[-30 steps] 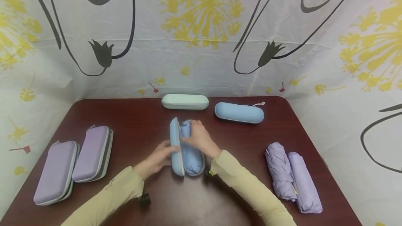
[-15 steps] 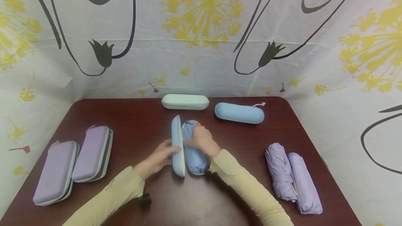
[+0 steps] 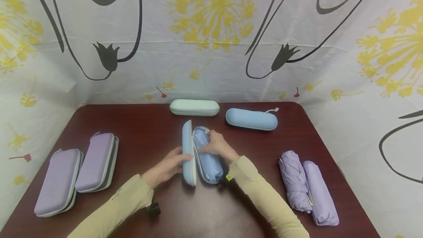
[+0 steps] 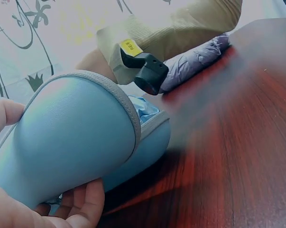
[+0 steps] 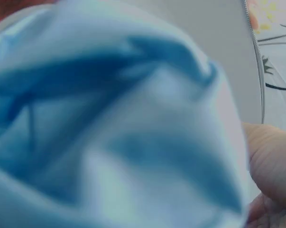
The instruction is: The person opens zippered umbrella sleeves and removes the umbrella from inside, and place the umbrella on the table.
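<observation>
A light blue zip case (image 3: 187, 157) stands opened like a book mid-table, one half raised on edge. My left hand (image 3: 167, 167) grips that raised half, thumb over its rim and fingers underneath, as the left wrist view shows. In the other half (image 4: 150, 148) lies a folded blue umbrella (image 3: 210, 164). Across the umbrella's upper part my right hand (image 3: 220, 146) holds it, thumb on the near-left side and fingers by the far rim. Its crumpled fabric (image 5: 133, 123) fills the right wrist view, blurred; only part of the thumb shows there.
Two purple cases (image 3: 59, 183) lie at the left, partly unzipped. Along the back edge are a mint case (image 3: 195, 108) and another blue case (image 3: 252, 119) with a white strap. Two folded purple umbrellas (image 3: 295, 183) lie at the right. A patterned cloth (image 3: 214, 69) hangs behind the table.
The case half with the umbrella has swung right, widening the gap to the raised half. That raised half has shifted slightly right with my left hand. My right hand has moved a little right and down.
</observation>
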A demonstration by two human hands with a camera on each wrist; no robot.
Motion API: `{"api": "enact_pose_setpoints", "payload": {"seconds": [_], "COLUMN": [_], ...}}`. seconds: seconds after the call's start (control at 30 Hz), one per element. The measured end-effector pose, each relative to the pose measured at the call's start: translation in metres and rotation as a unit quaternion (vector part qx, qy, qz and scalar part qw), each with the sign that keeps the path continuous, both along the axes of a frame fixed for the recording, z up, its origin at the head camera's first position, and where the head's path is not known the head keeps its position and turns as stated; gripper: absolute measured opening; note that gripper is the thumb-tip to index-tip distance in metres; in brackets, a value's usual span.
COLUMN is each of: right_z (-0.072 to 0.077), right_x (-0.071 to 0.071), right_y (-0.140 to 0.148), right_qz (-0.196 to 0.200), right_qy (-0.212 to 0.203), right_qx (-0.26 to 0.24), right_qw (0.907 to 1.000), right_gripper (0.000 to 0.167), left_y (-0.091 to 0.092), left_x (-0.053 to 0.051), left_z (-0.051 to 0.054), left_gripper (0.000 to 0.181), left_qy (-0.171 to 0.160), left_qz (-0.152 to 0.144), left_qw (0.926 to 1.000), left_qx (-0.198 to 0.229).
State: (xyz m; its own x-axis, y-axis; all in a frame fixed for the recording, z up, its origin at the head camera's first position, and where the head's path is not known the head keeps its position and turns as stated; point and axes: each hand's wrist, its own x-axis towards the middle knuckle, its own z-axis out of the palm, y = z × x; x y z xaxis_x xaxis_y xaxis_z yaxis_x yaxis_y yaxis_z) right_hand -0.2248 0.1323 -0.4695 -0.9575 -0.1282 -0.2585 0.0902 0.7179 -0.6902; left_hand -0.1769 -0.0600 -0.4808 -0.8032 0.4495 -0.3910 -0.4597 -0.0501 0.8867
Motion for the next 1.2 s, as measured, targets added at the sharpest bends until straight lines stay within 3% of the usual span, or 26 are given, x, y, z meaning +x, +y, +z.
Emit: {"api": "enact_pose_setpoints", "payload": {"seconds": [0.53,0.87,1.1,1.2], "right_z": [0.001,0.004,0.010,0.006], "right_x": [0.001,0.006,0.014,0.017], "right_y": [0.010,0.029,0.053,0.066], "right_qz": [-0.026,-0.043,-0.054,-0.057], "right_qy": [0.015,-0.007,0.006,0.014], "right_qx": [-0.056,-0.183,-0.157,-0.133], "right_qw": [0.9980,0.9822,0.9861,0.9894], "right_gripper": [0.063,0.056,0.058,0.059], "left_y": [0.000,-0.005,-0.027,-0.040], "left_x": [0.001,0.003,0.003,0.002], "left_z": [0.000,0.003,0.007,0.009], "left_gripper": [0.071,0.069,0.070,0.072], "left_qy": [0.010,0.015,0.017,0.013], "left_qz": [0.014,0.019,0.027,0.021], "left_qw": [0.9998,0.9994,0.9981,0.9974], "left_qx": [-0.008,-0.025,-0.053,-0.067]}}
